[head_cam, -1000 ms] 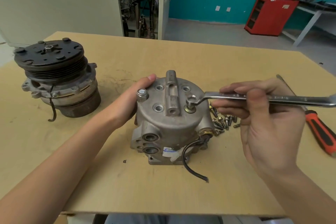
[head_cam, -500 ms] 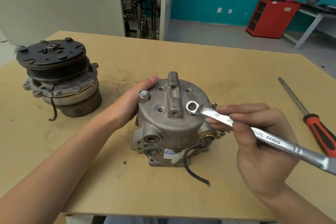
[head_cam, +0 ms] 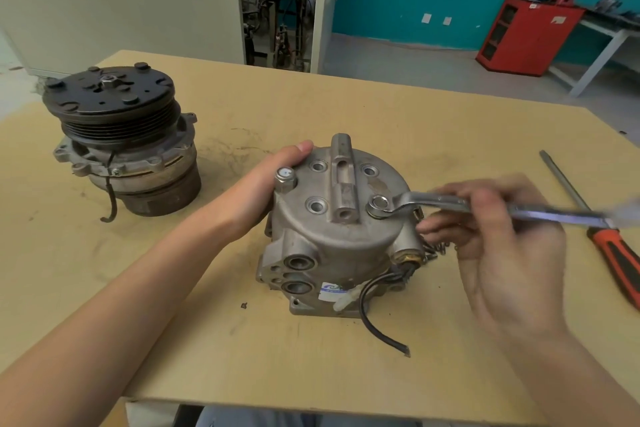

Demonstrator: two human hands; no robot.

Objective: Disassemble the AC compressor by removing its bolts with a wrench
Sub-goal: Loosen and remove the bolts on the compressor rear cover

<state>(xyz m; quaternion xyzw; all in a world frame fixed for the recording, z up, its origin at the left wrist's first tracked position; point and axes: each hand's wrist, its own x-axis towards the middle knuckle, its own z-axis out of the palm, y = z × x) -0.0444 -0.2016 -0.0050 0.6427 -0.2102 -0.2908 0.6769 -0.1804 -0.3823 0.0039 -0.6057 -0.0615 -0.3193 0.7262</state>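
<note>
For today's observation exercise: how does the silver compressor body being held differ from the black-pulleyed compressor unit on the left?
The silver cast-metal compressor body shows empty bolt holes on top; the black-pulleyed compressor unit carries a dark grooved pulley. The left hand grips the silver body, a steel wrench on its bolt; the pulleyed unit stands untouched. Both stand upright.

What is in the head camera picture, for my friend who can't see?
A person's right hand holds a silver metal ring wrench on a silver bolt atop a grey round metal AC compressor, which the left hand steadies on a tan wooden table. A second compressor with a black pulley stands far left; an orange-and-black screwdriver lies right.
</note>
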